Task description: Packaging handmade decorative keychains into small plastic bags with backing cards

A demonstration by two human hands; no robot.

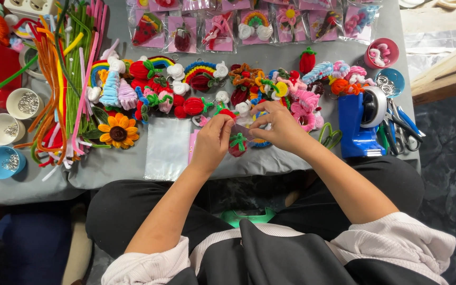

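While both hands meet over the near edge of the grey table (106,166), they share one small job: the left hand (212,141) has its fingers curled and pinched on a red strawberry (237,144) with a green top, and the right hand (281,128) pinches the other side with thumb and fingertips closed. Between them is what looks like a pink card in a clear bag — the fingers hide most of it, so I cannot be sure. The strawberry sits between the two hands, just above the table edge and in front of the person's lap.

Just left of the left hand lies a stack of clear bags (167,148), flat on the cloth. Further left is a yellow sunflower (118,130), and beyond it a sheaf of pipe cleaners (72,68) in many colours. Behind the hands runs a heap of fuzzy charms — rainbows (202,69), strawberries, cones. To the right stands a blue tape dispenser (362,119), with scissors (405,126) beside it. Packed charms on pink cards (217,26) line the far edge.
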